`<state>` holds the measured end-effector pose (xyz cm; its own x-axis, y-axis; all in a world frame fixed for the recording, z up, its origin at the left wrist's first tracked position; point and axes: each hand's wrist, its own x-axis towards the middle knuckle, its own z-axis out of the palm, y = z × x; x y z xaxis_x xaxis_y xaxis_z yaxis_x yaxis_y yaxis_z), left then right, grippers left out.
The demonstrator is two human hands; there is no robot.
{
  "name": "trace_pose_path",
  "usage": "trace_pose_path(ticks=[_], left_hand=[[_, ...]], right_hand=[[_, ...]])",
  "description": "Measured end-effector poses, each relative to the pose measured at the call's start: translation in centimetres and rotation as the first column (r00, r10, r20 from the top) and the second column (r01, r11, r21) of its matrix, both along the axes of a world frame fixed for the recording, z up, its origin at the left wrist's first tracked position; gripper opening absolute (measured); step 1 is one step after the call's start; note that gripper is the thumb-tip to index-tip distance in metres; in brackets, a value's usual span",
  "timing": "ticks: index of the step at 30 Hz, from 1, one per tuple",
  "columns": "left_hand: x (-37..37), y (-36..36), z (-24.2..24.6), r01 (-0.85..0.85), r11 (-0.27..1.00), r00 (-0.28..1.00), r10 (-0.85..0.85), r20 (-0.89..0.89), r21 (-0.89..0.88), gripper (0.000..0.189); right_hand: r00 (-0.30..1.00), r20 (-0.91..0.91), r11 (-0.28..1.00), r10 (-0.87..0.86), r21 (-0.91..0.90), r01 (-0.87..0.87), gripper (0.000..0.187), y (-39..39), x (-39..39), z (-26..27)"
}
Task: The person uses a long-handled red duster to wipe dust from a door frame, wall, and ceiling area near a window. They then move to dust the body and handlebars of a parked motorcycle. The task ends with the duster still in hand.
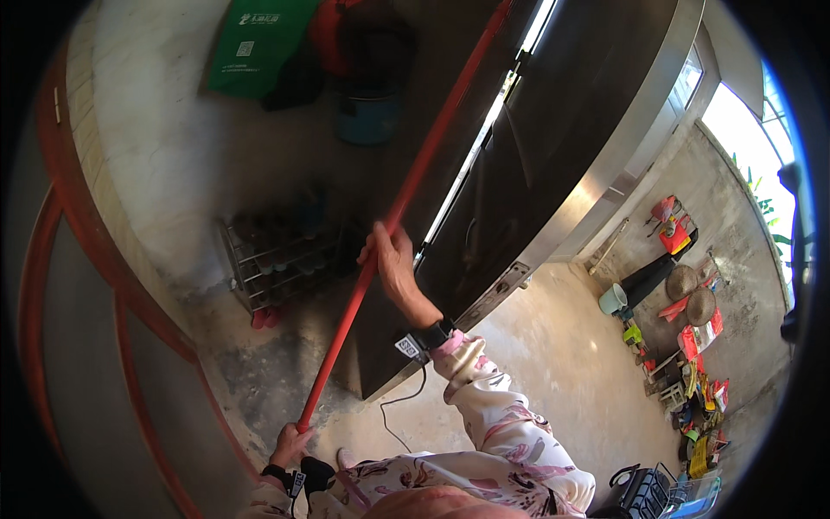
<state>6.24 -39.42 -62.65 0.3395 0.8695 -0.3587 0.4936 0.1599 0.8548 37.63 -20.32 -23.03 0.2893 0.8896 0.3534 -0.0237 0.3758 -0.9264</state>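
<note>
A long red pole (337, 331) runs slantwise from the lower left up to the top of the view, where its far end is out of sight. My left hand (292, 444) is closed around its lower end. Higher up the shaft, my right hand (391, 259) grips the same pole. Behind the pole stands a dark door (551, 130) with a bright gap along one side and a lock plate (499, 289) on its edge. Both wrists wear black bands with printed tags, and a cable hangs from the right one.
A metal shoe rack (279, 266) with pink slippers below, a blue bucket (366, 120) and a green bag (259, 48) stand left of the door. Steps with red edges (123, 311) lie at far left. Hats (700, 305), bags and a pale bucket (613, 299) line the right wall.
</note>
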Motion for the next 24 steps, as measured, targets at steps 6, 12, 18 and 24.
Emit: trace_pose_path(ticks=[6, 12, 18, 24], left_hand=[[1.0, -0.2, 2.6, 0.088, 0.96, 0.994, -0.067, 0.088, -0.265, 0.033], [-4.8, -9.2, -1.9, -0.024, 0.906, 1.0, 0.015, -0.024, -0.423, 0.035], [-9.8, -19.2, -6.5, -0.04, 0.834, 0.997, -0.002, -0.076, -0.55, 0.038], [-10.3, -27.9, -6.8, -0.068, 0.847, 0.992, 0.0, -0.128, -0.528, 0.036]], right_hand=[[0.984, -0.003, 0.984, -0.176, -0.037, 0.175, 0.018, 3.7, 4.0, 2.0], [0.976, 0.028, 0.952, -0.215, -0.216, 0.216, 0.02, -1.4, 0.4, -9.1], [0.907, 0.302, 0.875, -0.295, -0.296, 0.383, 0.026, -7.6, -2.6, -18.8], [0.922, 0.299, 0.843, -0.245, -0.404, 0.355, 0.028, -15.4, -3.8, -24.6]])
